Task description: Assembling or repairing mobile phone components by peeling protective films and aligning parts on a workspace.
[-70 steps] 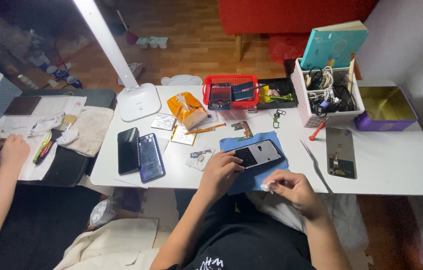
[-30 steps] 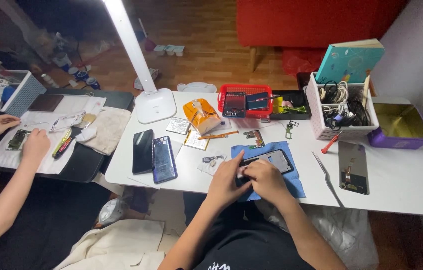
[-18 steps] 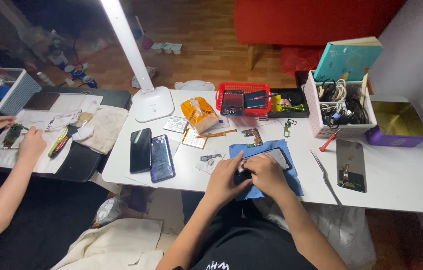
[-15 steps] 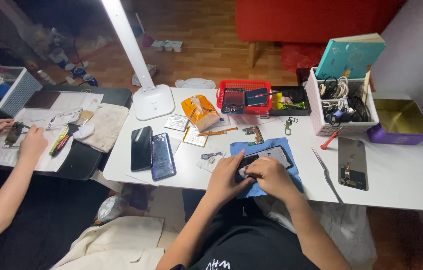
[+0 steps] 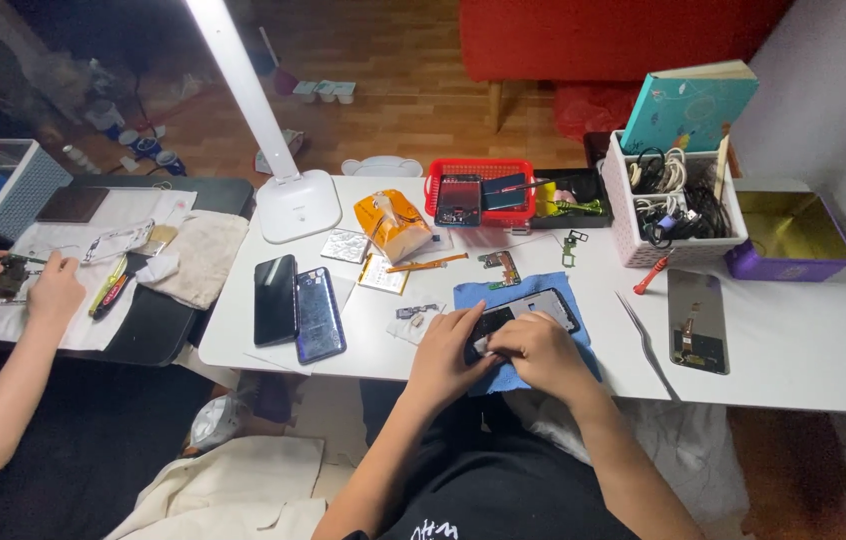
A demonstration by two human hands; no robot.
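On a white table [image 5: 803, 370], seen from the head camera looking down, an opened smartphone [image 5: 528, 312] is laid on a blue cloth [image 5: 483, 296] near the front edge. Both of the person's hands are brought together over the phone's near end. The left hand [image 5: 446, 352] is curled against the phone's left side, fingers bent inward. The right hand [image 5: 541, 350] is folded over the lower edge, fingertips pinched at something too small to make out; whether a tool or a part is held cannot be told.

Just left of the cloth, two dark phones [image 5: 297, 305] are lain side by side. Behind the cloth, a small circuit board [image 5: 499, 268], an orange tissue pack [image 5: 394, 224] and a red basket [image 5: 480, 190] holding more phones are set. To the right, metal tweezers [image 5: 644, 340] and a separate phone screen [image 5: 697, 320] are placed, with a red-handled screwdriver [image 5: 649, 273] beyond them. A white box of cables [image 5: 678, 200] and a purple tin [image 5: 791, 235] are kept at the far right.

At a second desk on the left, another person's hands [image 5: 13, 285] are busy with a small device.

The work is judged delicate: the phone is best steadied flat on the cloth by the left hand, while light, even pressure is applied by the right, so that no loose part is flicked away.
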